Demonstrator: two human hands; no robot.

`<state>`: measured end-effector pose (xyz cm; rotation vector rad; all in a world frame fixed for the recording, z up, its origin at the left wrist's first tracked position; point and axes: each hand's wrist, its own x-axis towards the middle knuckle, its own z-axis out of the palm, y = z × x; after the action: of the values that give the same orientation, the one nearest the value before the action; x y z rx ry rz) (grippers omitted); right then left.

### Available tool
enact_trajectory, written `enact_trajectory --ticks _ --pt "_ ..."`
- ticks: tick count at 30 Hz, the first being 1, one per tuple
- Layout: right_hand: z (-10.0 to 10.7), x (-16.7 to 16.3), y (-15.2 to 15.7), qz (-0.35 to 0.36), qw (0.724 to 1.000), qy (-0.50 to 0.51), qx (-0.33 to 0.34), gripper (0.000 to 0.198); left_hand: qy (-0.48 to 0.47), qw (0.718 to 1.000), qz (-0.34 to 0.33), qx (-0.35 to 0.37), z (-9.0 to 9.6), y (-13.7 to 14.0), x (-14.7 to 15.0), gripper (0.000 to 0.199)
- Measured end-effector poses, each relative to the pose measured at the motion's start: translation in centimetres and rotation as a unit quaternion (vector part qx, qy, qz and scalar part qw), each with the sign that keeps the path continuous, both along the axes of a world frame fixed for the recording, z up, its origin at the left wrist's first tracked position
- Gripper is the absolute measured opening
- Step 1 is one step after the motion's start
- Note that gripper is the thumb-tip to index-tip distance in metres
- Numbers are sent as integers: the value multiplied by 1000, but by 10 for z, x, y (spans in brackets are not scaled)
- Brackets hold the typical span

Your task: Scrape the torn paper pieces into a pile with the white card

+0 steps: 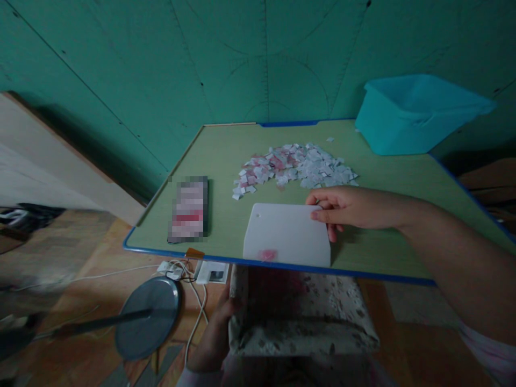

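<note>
A white plastic sheet, flat with a small hole in its upper left corner, stands near the table's front edge. My right hand pinches it by its right upper corner, thumb on the near side. A pink scrap shows against its lower part. Below the table edge, my left hand grips the left side of an open container covered in patterned cloth; its fingers are partly hidden in shadow. Beyond the sheet lies a loose pile of white and pink paper scraps.
The green table has a blue edge. A turquoise bin stands at its back right corner, and a phone, blurred out, lies at the left. Below are cables and a round grey disc. A green wall rises behind.
</note>
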<state>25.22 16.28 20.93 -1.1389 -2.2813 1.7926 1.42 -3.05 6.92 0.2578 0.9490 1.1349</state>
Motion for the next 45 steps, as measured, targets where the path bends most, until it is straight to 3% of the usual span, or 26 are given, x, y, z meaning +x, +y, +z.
enact_trajectory --ticks 12,23,25,28,32,35,38,44,45 --pt "8 3 -4 19 1000 17 2 16 4 1000 -3 8 4 0 3 54" --pt "12 4 -7 29 999 15 14 19 -8 1000 -1 19 1 0 3 40" --pt "12 4 -6 0 999 35 26 18 3 1000 3 22 -1 -1 2 39" --pt "10 5 0 -115 986 95 73 17 35 999 11 8 0 -1 2 38" --pt "6 10 15 -308 918 197 156 17 41 999 4 -2 0 -2 2 37" --pt "5 14 25 -407 868 215 186 11 27 1000 1 -4 -2 -1 2 39" --pt "3 17 31 -448 846 198 211 8 32 999 13 -9 -10 2 1 42" --pt "-4 21 36 -428 860 122 250 12 98 992 53 -62 -19 6 -3 31" --pt "-4 22 36 -419 862 102 267 14 78 995 51 -36 -18 5 -2 35"
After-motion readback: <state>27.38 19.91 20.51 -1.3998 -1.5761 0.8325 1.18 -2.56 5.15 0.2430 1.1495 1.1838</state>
